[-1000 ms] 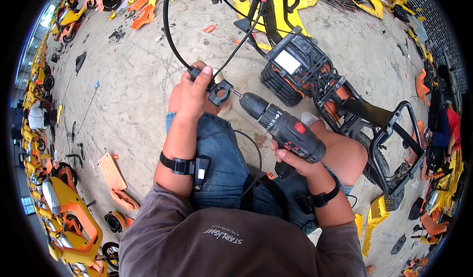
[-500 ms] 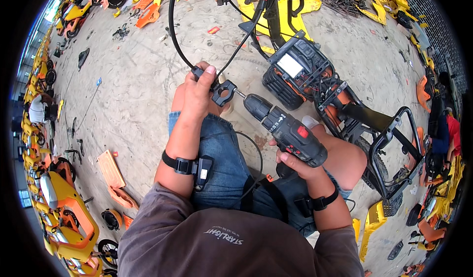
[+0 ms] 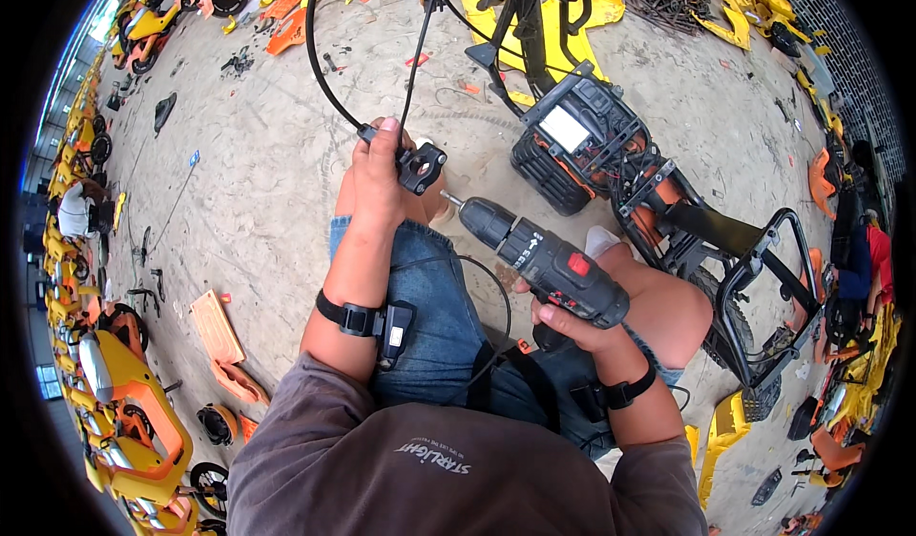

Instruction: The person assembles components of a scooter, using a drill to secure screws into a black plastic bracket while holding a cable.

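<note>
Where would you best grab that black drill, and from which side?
Probably by the handle, coming from the person's right, where the right hand grips the drill. The handle branches off the thick body, giving fingers something to wrap around. The bit points toward the upper left, so that approach should keep fingers clear.

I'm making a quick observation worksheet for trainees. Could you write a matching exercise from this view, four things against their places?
Things
1. Drill
2. Black clamp
3. Pale orange panel
4. Denim shorts

Places
A. On the floor, off to the person's left
B. In the right hand
C. On the person's legs
D. In the left hand

Right pairs: 1-B, 2-D, 3-A, 4-C
</note>
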The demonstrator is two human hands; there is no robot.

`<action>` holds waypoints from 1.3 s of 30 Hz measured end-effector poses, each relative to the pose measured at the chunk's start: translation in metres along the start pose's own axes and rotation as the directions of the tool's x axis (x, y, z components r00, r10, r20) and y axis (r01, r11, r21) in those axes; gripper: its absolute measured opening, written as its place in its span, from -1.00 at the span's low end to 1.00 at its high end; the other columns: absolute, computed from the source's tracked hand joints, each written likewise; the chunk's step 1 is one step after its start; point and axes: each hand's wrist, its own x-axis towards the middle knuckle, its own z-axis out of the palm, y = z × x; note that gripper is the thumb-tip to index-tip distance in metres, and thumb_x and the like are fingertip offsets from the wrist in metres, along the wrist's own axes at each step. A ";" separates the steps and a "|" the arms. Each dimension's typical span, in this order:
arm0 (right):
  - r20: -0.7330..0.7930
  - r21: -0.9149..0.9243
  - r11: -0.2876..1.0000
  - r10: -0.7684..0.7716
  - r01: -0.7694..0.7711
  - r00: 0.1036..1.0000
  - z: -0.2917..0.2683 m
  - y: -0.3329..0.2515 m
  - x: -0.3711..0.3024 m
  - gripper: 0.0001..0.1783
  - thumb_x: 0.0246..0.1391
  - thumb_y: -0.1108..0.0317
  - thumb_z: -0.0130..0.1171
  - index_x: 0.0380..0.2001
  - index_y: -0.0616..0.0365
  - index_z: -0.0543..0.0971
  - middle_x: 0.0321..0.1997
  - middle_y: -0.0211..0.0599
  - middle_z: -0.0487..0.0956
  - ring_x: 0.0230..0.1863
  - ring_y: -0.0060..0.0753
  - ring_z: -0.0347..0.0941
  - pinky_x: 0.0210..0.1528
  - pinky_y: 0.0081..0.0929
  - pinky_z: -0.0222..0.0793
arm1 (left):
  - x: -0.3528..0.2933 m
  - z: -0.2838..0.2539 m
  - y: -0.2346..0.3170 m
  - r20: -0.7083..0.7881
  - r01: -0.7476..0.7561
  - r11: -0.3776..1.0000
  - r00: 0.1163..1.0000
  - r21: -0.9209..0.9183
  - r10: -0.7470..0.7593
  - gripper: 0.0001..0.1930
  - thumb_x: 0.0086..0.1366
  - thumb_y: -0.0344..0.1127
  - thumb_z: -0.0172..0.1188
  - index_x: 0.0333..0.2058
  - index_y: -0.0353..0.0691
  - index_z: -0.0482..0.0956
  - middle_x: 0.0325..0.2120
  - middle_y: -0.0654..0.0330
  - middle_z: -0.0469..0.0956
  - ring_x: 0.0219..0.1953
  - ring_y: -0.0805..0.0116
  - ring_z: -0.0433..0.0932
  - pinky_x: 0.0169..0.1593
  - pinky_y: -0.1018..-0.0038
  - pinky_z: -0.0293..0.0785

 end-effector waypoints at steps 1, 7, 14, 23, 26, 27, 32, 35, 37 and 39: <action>0.010 -0.020 1.000 0.012 -0.012 1.000 -0.001 0.001 -0.001 -0.45 0.12 0.51 0.23 0.21 0.21 0.41 -0.02 -0.23 0.61 -0.23 -0.65 0.46 -0.17 -0.59 0.43 | 0.000 0.000 0.000 0.012 -0.004 1.000 1.000 0.000 0.004 -0.59 0.36 0.06 0.06 -0.46 -0.18 0.37 -0.56 0.24 0.38 -0.51 0.43 0.37 -0.41 0.45 0.40; 0.026 -0.075 0.997 -0.018 0.020 0.999 0.000 0.003 0.001 -0.48 0.12 0.49 0.24 0.18 0.20 0.44 -0.04 -0.27 0.62 -0.20 -0.63 0.46 -0.17 -0.56 0.41 | -0.008 0.011 0.011 0.038 0.042 0.990 0.998 0.135 -0.048 -0.61 0.33 0.03 0.11 -0.48 -0.17 0.38 -0.56 0.27 0.39 -0.50 0.49 0.36 -0.40 0.50 0.36; 0.000 -0.046 0.999 0.024 -0.024 1.000 0.001 -0.001 0.001 -0.53 0.12 0.46 0.24 0.13 0.19 0.47 -0.10 -0.32 0.63 -0.26 -0.67 0.44 -0.22 -0.58 0.41 | -0.005 0.006 0.005 0.104 -0.021 0.984 0.995 0.176 0.003 -0.64 0.32 0.01 0.13 -0.44 -0.17 0.41 -0.56 0.28 0.40 -0.49 0.52 0.36 -0.39 0.56 0.33; 0.047 -0.314 0.938 -0.137 0.145 0.989 -0.007 0.005 0.003 -0.46 0.02 0.45 0.30 0.12 0.24 0.47 -0.10 -0.27 0.64 -0.20 -0.55 0.52 -0.13 -0.51 0.47 | -0.007 0.007 0.008 0.122 -0.005 0.972 0.992 0.234 -0.025 -0.64 0.35 0.02 0.09 -0.44 -0.16 0.40 -0.55 0.29 0.41 -0.48 0.53 0.37 -0.39 0.56 0.33; 0.067 -0.385 0.913 -0.116 0.133 0.991 -0.010 0.006 0.002 -0.42 0.01 0.46 0.31 0.15 0.27 0.44 -0.09 -0.23 0.64 -0.11 -0.50 0.55 -0.05 -0.43 0.48 | -0.009 0.009 0.011 0.108 -0.011 0.961 0.994 0.276 -0.020 -0.63 0.36 0.04 0.08 -0.43 -0.15 0.40 -0.55 0.30 0.41 -0.48 0.54 0.37 -0.39 0.57 0.33; 0.070 -0.420 0.894 -0.142 0.158 0.987 -0.009 0.004 0.002 -0.39 0.00 0.46 0.31 0.16 0.29 0.43 -0.09 -0.21 0.64 -0.12 -0.47 0.56 -0.05 -0.42 0.48 | -0.010 0.010 0.011 0.100 -0.018 0.955 0.995 0.295 -0.012 -0.62 0.36 0.05 0.08 -0.43 -0.15 0.40 -0.55 0.30 0.41 -0.48 0.54 0.37 -0.39 0.57 0.33; 0.062 -0.505 0.793 -0.362 0.342 0.930 0.005 -0.002 0.010 -0.27 -0.11 0.39 0.36 0.19 0.36 0.41 -0.08 -0.05 0.64 -0.19 -0.23 0.64 -0.09 -0.34 0.49 | -0.010 0.006 0.014 0.133 0.008 0.943 0.990 0.332 -0.055 -0.62 0.36 0.05 0.07 -0.43 -0.15 0.41 -0.54 0.31 0.43 -0.48 0.55 0.37 -0.37 0.57 0.33; 0.197 -0.721 0.596 -0.313 0.354 0.929 -0.002 -0.013 0.006 -0.20 -0.17 0.27 0.36 0.20 0.33 0.42 -0.07 0.01 0.63 -0.24 -0.05 0.62 -0.16 -0.30 0.49 | -0.004 -0.001 0.004 0.054 0.030 0.850 0.996 0.526 -0.069 -0.64 0.38 0.02 0.05 -0.42 -0.17 0.43 -0.54 0.31 0.44 -0.49 0.54 0.38 -0.37 0.57 0.33; 0.226 -0.766 0.504 -0.371 0.400 0.901 -0.002 -0.014 0.006 -0.18 -0.15 0.17 0.33 0.24 0.25 0.41 -0.05 -0.01 0.62 -0.25 -0.03 0.60 -0.21 -0.25 0.48 | -0.003 -0.002 0.003 0.023 0.022 0.725 0.998 0.688 -0.052 -0.69 0.38 -0.05 0.05 -0.39 -0.18 0.45 -0.55 0.31 0.43 -0.48 0.51 0.39 -0.39 0.55 0.34; 0.276 -0.754 0.485 -0.377 0.442 0.884 -0.004 -0.013 0.008 -0.14 -0.12 0.12 0.31 0.29 0.21 0.36 -0.04 -0.04 0.62 -0.24 -0.03 0.60 -0.21 -0.23 0.47 | -0.001 -0.010 -0.008 -0.070 0.083 0.771 0.996 0.631 -0.049 -0.73 0.37 -0.10 0.08 -0.39 -0.17 0.43 -0.57 0.31 0.37 -0.51 0.50 0.38 -0.48 0.53 0.35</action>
